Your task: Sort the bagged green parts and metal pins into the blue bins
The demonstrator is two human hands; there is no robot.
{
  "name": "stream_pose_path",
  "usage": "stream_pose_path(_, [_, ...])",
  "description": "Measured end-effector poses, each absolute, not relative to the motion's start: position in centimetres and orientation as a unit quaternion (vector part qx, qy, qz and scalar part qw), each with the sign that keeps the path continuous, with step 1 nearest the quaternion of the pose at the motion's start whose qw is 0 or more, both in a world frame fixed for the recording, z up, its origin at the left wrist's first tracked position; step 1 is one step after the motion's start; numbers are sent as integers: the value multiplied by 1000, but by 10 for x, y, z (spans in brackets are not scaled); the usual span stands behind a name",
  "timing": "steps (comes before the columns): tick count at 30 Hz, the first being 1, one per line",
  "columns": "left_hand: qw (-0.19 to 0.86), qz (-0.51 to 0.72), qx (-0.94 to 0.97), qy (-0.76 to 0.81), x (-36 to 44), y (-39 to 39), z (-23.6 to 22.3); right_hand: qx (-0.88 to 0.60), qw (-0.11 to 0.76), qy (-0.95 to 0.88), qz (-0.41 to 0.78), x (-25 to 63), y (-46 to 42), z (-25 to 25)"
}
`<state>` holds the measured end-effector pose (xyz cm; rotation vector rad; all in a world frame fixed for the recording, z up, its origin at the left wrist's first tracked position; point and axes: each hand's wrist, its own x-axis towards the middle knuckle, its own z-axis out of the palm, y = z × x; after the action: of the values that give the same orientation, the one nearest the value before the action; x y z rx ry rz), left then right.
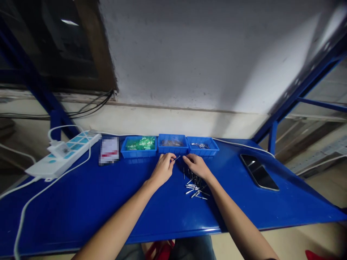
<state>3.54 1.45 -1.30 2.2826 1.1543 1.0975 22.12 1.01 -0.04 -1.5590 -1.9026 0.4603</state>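
Observation:
Between the thumb and fingertips of my left hand [163, 168] is a thin metal blind rivet [177, 157], its end pointing right. My right hand [197, 166] is just to the right of it, fingers curled together; whether they hold anything is hidden. Beneath and in front of my right hand lies a loose pile of silver blind rivets [193, 187], partly covered by the hand and wrist. Beyond my hands stand three blue bins: the left bin [138, 154] with green packets, the middle bin [173, 149] with small brownish contents, the right bin [207, 152] with silver rivets.
A white power strip [58, 164] with a plugged-in charger and trailing cable lies at the left of the blue table [108, 213]. Next to it is a card with a blurred label [109, 150]. At the right lies a black phone [259, 172]. A wall rises behind the bins.

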Motion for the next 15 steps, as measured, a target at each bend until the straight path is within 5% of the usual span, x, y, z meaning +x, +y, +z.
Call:
stream_pose_path(5, [208,371,815,394,34,15,-12,-511,360,-748,225,208,0,3])
stream_pose_path(15, [256,443,748,424,34,17,-12,-504,343,-781,134,204,-2,7])
